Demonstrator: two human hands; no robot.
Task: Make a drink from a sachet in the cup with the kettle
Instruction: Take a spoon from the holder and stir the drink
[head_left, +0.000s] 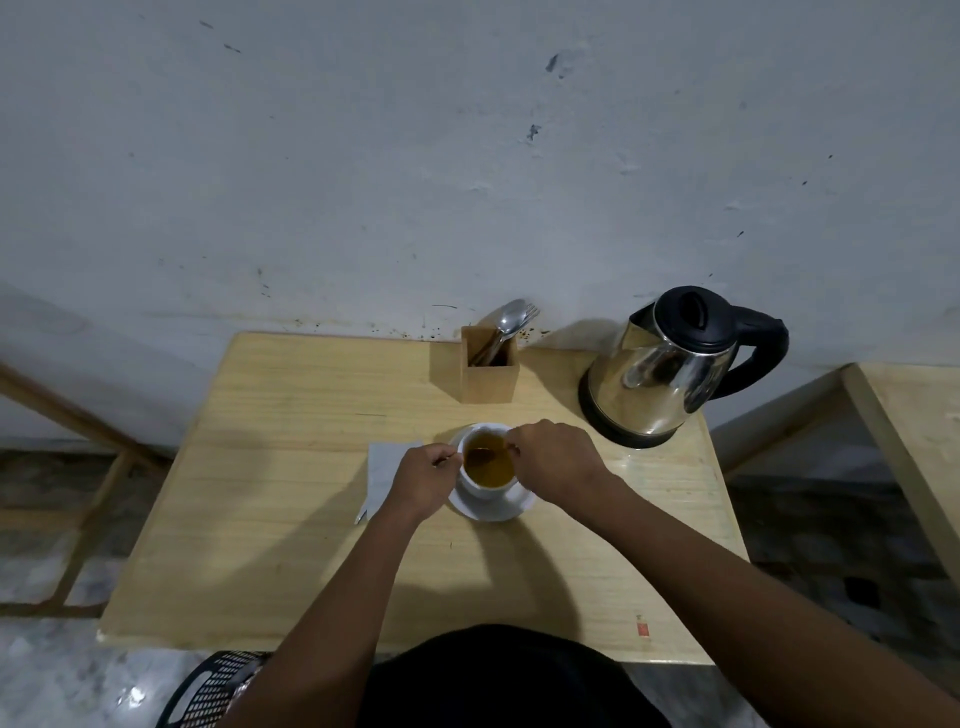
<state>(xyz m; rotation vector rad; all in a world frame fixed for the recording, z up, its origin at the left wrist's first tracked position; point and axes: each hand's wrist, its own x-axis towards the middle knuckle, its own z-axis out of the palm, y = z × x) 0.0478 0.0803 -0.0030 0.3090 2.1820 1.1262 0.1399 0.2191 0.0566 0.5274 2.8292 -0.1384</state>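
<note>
Pale wood table (291, 519), set against a grey wall (363, 156). Steel kettle (670, 374) with black lid and handle, parked at far right on its base, well apart from the hands. Wooden holder (489, 370) at far centre, carrying a spoon and fork. White paper (383, 467), perhaps the opened sachet or a napkin, flat just left of the cup and partly hidden under the left hand. White saucer (496, 509) near centre, bearing the white cup (480, 486), filled with amber-brown drink. Left hand (423, 478) curled at the cup's left rim, pinching a thin metal handle, judged a spoon (480, 457) whose bowl dipped into the liquid. Right hand (553, 460) closed at the cup's right rim, fingertips pinched on something too small to tell, perhaps a string or the cup handle. Cup between both hands, touching each. Stirring judged the step in hand, task nearly finished: best done slowly, spoon kept low, cup steadied, no slop over onto the saucer.
</note>
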